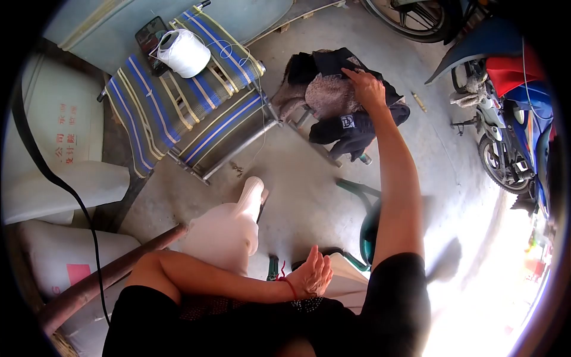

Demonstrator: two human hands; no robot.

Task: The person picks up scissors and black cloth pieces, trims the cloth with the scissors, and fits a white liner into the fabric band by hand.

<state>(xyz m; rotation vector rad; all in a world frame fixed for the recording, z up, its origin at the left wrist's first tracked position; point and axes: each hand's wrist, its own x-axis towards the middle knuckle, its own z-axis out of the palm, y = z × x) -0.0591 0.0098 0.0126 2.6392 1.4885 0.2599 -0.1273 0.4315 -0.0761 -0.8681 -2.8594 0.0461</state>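
My right hand (366, 89) reaches far forward over a pile of dark clothes (357, 134), fingers stretched out and touching its black cloth. The pile has a fuzzy brownish lining (330, 92) and a small black-and-white patch (347, 121). It lies on a low stool whose leg (324, 156) shows beneath. Close to my waist, my left hand (312, 276) is open and holds nothing, with a red string bracelet (290, 288) at the wrist.
A striped folding chair (143, 113) at left bears a white cone of thread (184, 53). Green plastic chair parts (370, 229) are beside my right arm. White sacks (89, 250) and a wooden pole (113, 276) stand at left, motorcycles (502, 137) at right.
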